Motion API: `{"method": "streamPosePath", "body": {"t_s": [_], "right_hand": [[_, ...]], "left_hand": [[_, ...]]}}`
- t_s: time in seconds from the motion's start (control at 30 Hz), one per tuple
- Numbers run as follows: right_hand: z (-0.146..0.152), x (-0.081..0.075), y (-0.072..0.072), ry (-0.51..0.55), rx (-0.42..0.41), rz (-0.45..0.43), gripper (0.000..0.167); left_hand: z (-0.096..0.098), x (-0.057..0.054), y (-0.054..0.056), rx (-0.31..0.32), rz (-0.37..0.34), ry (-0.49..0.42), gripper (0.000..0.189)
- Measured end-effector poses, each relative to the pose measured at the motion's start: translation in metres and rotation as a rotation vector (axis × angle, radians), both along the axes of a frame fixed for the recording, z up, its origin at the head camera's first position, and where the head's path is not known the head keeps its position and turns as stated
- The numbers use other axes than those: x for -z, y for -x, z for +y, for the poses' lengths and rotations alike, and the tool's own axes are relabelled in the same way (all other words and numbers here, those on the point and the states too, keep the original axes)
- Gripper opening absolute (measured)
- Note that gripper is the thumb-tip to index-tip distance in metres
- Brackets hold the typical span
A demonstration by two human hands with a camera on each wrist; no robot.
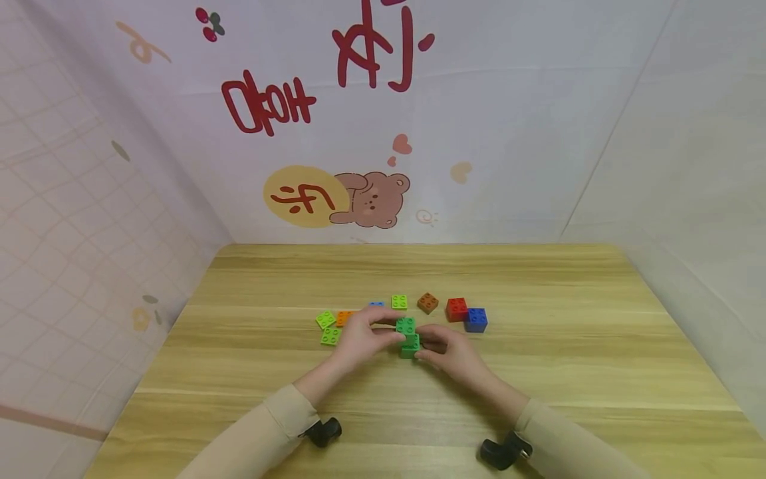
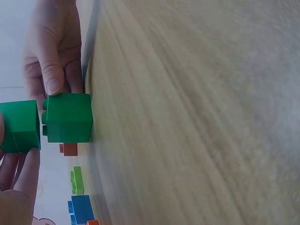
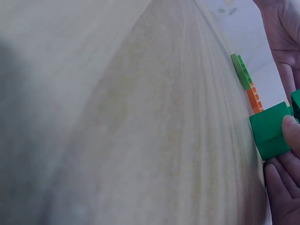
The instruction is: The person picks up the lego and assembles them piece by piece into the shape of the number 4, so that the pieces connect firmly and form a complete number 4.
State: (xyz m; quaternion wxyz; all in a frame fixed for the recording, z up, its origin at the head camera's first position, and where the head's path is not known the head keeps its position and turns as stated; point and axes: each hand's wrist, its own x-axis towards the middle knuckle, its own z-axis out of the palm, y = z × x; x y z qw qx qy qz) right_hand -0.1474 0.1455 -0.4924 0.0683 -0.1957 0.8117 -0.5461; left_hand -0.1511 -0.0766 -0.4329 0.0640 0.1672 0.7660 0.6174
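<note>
Two green toy building bricks are near the middle of the table. My left hand point(image 1: 362, 337) pinches the upper green brick point(image 1: 405, 325) between thumb and fingers, right above the other one. Beneath it, the lower green brick point(image 1: 409, 352) stands on the table with its studs up, and my right hand point(image 1: 453, 354) holds it from the right side. A narrow gap separates the upper brick point(image 2: 18, 126) from the studs of the lower brick point(image 2: 70, 118) in the left wrist view. In the right wrist view, the upper brick is partly cut off at the edge.
Beyond my hands lie a lime brick point(image 1: 399, 302), a brown brick point(image 1: 427, 303), a red brick point(image 1: 457, 309) and a blue brick point(image 1: 476, 320). Left of them are an orange brick point(image 1: 344, 318), flat lime bricks point(image 1: 330, 336) and a partly hidden light-blue brick point(image 1: 376, 304). A printed cloth hangs behind the table.
</note>
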Motion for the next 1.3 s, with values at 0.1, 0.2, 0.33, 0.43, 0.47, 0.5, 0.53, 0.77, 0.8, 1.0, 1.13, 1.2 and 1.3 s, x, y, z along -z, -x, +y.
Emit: {"method": "streamPosePath", "body": {"t_s": [0.1,0.2,0.33,0.43,0.47,0.5,0.53,0.77,0.8,1.0,1.13,1.2,1.3], "right_hand": [[0.000,-0.001,0.000,-0.011,0.000,0.004,0.038],[-0.001,-0.001,0.000,-0.016,0.002,0.011,0.038],[-0.001,0.000,0.000,-0.014,0.006,0.018,0.037],[-0.001,0.000,0.000,-0.009,0.004,0.024,0.036],[-0.001,0.000,0.000,-0.008,0.003,0.026,0.036],[-0.001,0.000,0.000,-0.004,0.003,0.025,0.035],[-0.001,0.000,0.000,-0.002,0.003,0.023,0.035],[-0.003,0.000,0.000,0.012,0.013,0.010,0.037],[-0.003,0.000,-0.001,0.010,0.016,0.011,0.037],[-0.006,-0.016,-0.006,0.003,0.007,0.014,0.035],[-0.002,-0.003,-0.001,0.009,0.004,0.015,0.035],[-0.002,-0.001,0.000,-0.001,0.006,0.021,0.035],[-0.002,0.002,0.000,0.002,0.017,0.029,0.036]], "left_hand": [[0.001,-0.011,-0.006,0.009,0.000,0.006,0.034],[0.001,-0.022,-0.012,0.018,0.003,0.016,0.032],[0.002,-0.026,-0.015,0.022,0.004,0.024,0.030],[0.003,-0.027,-0.015,0.020,0.002,0.032,0.030],[0.004,-0.027,-0.015,0.019,0.001,0.038,0.030],[0.004,-0.027,-0.015,0.018,0.003,0.045,0.030],[0.005,-0.027,-0.015,0.018,0.002,0.049,0.029],[0.006,-0.030,-0.016,0.012,0.004,0.080,0.029],[0.006,-0.030,-0.016,0.013,0.005,0.081,0.029],[0.007,-0.031,-0.015,0.028,0.020,0.080,0.028],[0.008,-0.026,-0.013,0.037,0.028,0.091,0.028],[0.008,-0.017,-0.009,0.037,0.029,0.094,0.028],[0.008,-0.003,-0.003,0.036,0.036,0.097,0.029]]}}
